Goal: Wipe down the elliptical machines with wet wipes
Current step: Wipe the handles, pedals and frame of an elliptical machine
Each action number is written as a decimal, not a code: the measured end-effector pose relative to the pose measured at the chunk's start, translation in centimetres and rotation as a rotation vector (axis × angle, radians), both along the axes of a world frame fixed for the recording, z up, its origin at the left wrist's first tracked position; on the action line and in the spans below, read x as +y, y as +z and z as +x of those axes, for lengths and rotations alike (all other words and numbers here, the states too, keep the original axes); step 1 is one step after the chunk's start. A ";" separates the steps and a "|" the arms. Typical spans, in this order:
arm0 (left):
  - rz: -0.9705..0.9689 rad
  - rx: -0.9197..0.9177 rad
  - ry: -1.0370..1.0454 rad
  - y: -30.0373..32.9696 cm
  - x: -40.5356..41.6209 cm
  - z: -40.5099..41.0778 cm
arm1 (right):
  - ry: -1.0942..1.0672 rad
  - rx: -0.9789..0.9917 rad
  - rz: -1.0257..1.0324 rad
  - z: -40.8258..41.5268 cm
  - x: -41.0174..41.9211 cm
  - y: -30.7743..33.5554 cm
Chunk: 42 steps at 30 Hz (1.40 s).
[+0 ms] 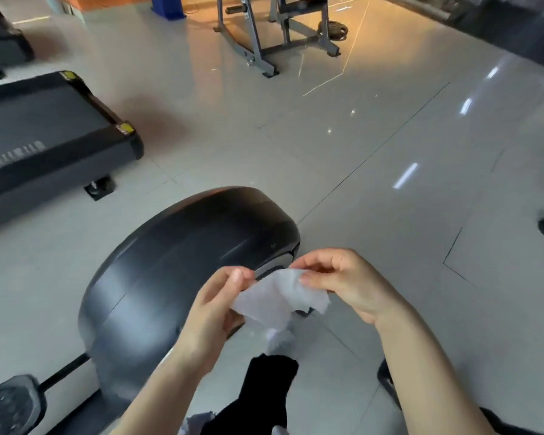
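We hold wet wipe (278, 298) stretched between both hands: left hand (214, 312) pinches left edge, right hand (336, 277) pinches right. Elliptical's black housing (182, 265) lies just beyond, left of wipe; left hand nearer.

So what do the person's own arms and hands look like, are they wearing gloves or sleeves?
No gloves and no sleeves show. The left hand and right hand are both bare, and both forearms are bare all the way to the bottom edge of the picture. I see no rings, watch or wristbands on either one. Any clothing higher up the arms is out of view.
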<state>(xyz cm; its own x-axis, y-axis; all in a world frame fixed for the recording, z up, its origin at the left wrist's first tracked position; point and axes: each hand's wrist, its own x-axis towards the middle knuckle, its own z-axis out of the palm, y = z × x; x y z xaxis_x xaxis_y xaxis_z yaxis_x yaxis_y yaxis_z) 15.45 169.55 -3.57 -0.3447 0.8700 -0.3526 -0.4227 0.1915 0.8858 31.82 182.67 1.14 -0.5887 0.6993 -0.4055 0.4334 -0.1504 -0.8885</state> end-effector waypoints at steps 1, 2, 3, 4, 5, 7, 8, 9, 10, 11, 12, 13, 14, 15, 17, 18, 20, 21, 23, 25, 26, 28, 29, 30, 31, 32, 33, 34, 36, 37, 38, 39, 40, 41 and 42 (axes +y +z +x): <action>0.040 0.020 -0.027 -0.5 2.6 0.5 | -0.021 -0.025 0.039 0.4 2.4 -0.1; 0.068 0.042 -0.050 -0.8 5.2 1.0 | -0.036 -0.055 0.077 0.9 4.9 0.0; 0.074 0.060 -0.070 -1.0 8.0 1.5 | -0.041 -0.079 0.101 1.4 7.6 0.2; 0.067 0.077 -0.090 -1.0 10.8 1.8 | -0.038 -0.096 0.106 2.0 10.1 0.6; 0.045 0.109 -0.102 -1.1 13.6 2.1 | -0.024 -0.114 0.102 2.4 12.6 1.1; -0.044 0.220 -0.091 -1.4 18.5 3.0 | 0.039 -0.160 0.095 3.0 17.0 2.2; -0.079 0.286 -0.090 -1.7 20.8 3.3 | 0.060 -0.188 0.110 3.2 19.1 2.6; -0.098 0.386 -0.084 -1.9 22.9 3.5 | 0.081 -0.228 0.141 3.3 21.1 3.0; -0.104 0.545 -0.062 -2.1 24.7 3.5 | 0.098 -0.269 0.181 3.2 22.8 3.1; -0.078 0.755 -0.032 -2.3 26.2 3.4 | 0.113 -0.298 0.217 3.2 24.3 3.0; -0.036 0.966 -0.015 -2.4 28.3 3.1 | 0.120 -0.312 0.250 2.8 26.4 2.8; -0.010 1.136 -0.015 -2.0 28.7 2.7 | 0.131 -0.329 0.291 2.4 27.0 2.8; -0.007 1.259 0.002 -1.9 30.2 2.2 | 0.150 -0.329 0.323 1.7 28.8 2.6; -0.068 1.322 0.012 -2.1 31.7 1.7 | 0.179 -0.321 0.346 1.1 30.7 2.2; -0.217 1.285 0.000 -1.8 34.3 1.0 | 0.230 -0.271 0.346 -0.2 34.1 1.3; -0.275 1.185 -0.043 -1.6 35.4 1.0 | 0.252 -0.228 0.315 -0.9 36.0 0.8; -0.287 0.866 -0.037 -1.7 37.8 1.1 | 0.310 -0.128 0.228 -2.3 39.9 -0.2; -0.284 0.707 0.003 -1.5 39.1 1.4 | 0.350 -0.089 0.201 -2.9 41.8 -0.7; -0.241 0.430 0.218 -1.9 42.3 1.7 | 0.429 -0.026 0.172 -4.0 46.0 -1.9; -0.171 0.190 0.499 -2.0 46.5 2.8 | 0.513 -0.014 0.167 -4.5 50.6 -2.9; -0.133 0.052 0.626 -1.7 48.6 3.6 | 0.579 -0.036 0.165 -4.6 53.2 -3.1; -0.065 -0.202 0.843 -1.0 52.5 4.4 | 0.694 -0.079 0.162 -5.3 58.0 -2.7; -0.068 -0.246 0.903 -0.9 54.4 4.6 | 0.729 -0.080 0.173 -5.7 60.0 -2.4; -0.116 -0.208 0.926 -0.8 55.9 4.7 | 0.746 -0.066 0.200 -6.1 61.6 -2.2; -0.218 -0.072 0.918 -1.0 57.4 4.9 | 0.755 -0.051 0.238 -6.5 63.0 -2.1; -0.343 0.119 0.883 -1.1 58.7 5.0 | 0.765 -0.032 0.275 -7.0 64.1 -1.9; -0.461 0.305 0.838 -1.1 59.8 4.9 | 0.772 -0.011 0.288 -7.3 65.1 -1.9; -0.544 0.444 0.833 -0.9 60.9 4.7 | 0.782 0.006 0.274 -7.7 65.9 -1.9; -0.588 0.560 0.913 -0.5 62.3 4.0 | 0.781 0.045 0.199 -8.8 67.3 -2.3; -0.579 0.556 0.974 -0.3 62.8 3.5 | 0.783 0.057 0.156 -9.6 67.9 -2.4; -0.567 0.530 1.045 -0.1 63.2 3.0 | 0.807 0.063 0.119 -10.5 68.4 -2.3; -0.551 0.505 1.109 0.0 63.5 2.5 | 0.854 0.068 0.090 -11.6 68.7 -2.2; -0.531 0.496 1.167 0.2 63.9 1.9 | 0.910 0.077 0.080 -12.6 68.9 -2.2; -0.502 0.493 1.212 0.3 64.4 1.3 | 0.960 0.086 0.080 -13.5 69.1 -2.2; -0.460 0.475 1.252 0.4 65.0 0.5 | 0.993 0.089 0.082 -14.4 69.4 -2.2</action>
<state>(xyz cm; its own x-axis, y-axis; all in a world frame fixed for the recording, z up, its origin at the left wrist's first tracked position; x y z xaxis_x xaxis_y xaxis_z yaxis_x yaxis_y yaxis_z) 15.99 234.53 -3.13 -0.9553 -0.2540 -0.1510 -0.2099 0.2239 0.9517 17.38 252.02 -1.02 -0.9471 -0.1024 -0.3041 0.2607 0.3073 -0.9152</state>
